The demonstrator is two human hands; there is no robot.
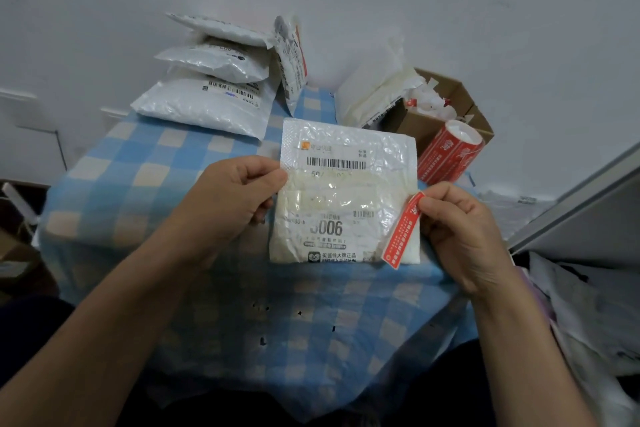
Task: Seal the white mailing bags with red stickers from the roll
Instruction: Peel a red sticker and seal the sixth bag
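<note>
The left hand (239,198) pinches the left edge of a white mailing bag (346,191) between thumb and curled fingers, holding it label-side up over the blue checked tablecloth (138,184). Whether the bag's lower edge rests on the cloth or hangs just above it is hard to say from this angle. The right hand (464,232) pinches the top end of a single red sticker (401,232) between thumb and forefinger, the other fingers curled in behind. The strip dangles slantwise along the bag's right edge and crosses its lower right corner.

The roll (450,156) of red stickers lies on its side behind the bag, just beside a cardboard box (424,126) stuffed with crumpled white scraps. A stack of filled mailing bags (204,104) sits at the far left of the table, well apart from the hands.

The step in hand looks like placement — a sticker is free of the roll and is being brought to the bag, but it is not yet pressed down. The next move calls for lining the strip across the bag's open edge and keeping the bag taut with the left hand. The sticker then has to be laid flat and smoothed, because a loose strip like this could easily fold onto itself or catch askew on the crinkled plastic.
</note>
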